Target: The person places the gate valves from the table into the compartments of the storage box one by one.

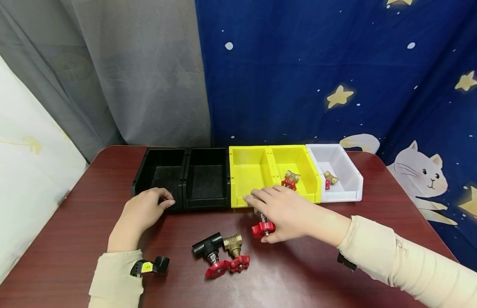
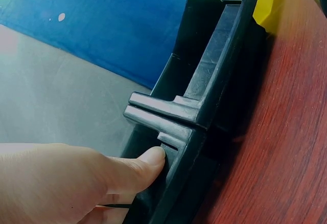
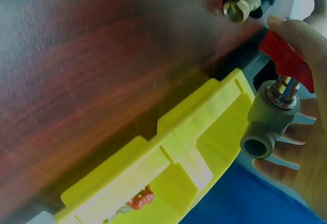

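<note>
Grey valve [image 3: 266,115]: held above desk [image 1: 300,269], just before left yellow bin [image 1: 240,201]; fingers hide most of its body in head view.
Right hand [image 1: 286,211]: pinching it, palm down.
Left hand [image 1: 142,211]: relaxed, fingers loosely bent, at front rim of left black bin [image 1: 165,172].
Right yellow bin [image 1: 314,188]: brass valve [image 1: 291,178].
White bin [image 1: 343,196]: second brass valve [image 1: 330,178], handwheel [image 1: 327,184] part-hidden.

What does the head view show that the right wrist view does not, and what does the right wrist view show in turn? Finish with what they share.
Only the head view: the cat on the curtain, a star, and the valve inside the white bin.

Only the right wrist view: the round open end of the held valve, facing the camera.

Both: the right hand holding that red-handled valve, the yellow bins, the blue curtain and the table.
</note>
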Tool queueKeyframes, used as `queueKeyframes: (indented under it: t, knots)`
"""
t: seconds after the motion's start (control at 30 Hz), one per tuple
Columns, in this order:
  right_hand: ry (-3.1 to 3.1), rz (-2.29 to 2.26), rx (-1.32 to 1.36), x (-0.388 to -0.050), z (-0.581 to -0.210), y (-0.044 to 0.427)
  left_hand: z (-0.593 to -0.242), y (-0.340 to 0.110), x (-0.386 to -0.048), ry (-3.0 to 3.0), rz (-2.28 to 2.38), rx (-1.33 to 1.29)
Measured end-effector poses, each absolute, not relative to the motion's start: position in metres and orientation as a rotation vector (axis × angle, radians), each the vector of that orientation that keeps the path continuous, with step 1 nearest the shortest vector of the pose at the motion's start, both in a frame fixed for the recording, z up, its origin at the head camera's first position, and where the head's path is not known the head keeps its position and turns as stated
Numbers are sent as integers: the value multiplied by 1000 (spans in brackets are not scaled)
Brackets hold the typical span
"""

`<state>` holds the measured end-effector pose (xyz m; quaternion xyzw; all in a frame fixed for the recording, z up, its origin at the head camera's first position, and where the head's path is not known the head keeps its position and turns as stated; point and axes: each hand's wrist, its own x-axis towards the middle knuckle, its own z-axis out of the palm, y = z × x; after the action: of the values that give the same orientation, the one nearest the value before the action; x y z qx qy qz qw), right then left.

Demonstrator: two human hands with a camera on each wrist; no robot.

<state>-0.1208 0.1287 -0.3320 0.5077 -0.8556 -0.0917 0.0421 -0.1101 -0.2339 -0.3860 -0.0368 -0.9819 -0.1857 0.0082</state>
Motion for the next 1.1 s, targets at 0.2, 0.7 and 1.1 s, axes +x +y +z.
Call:
queueKeyframes:
  t: [0.2, 0.7, 1.1]
  knots:
    - [-2645, -272, 1537, -135, -326, 126, -386, -234, -110, -3079, -581, -117]
    - [-2841, -233, 1461, -169, -319, 111, -385, -234, -111, -3084, -583, -119]
    - [-2913, -190, 1405, -194, -319, 103, -384, -235, -110, -3079, -587, -124]
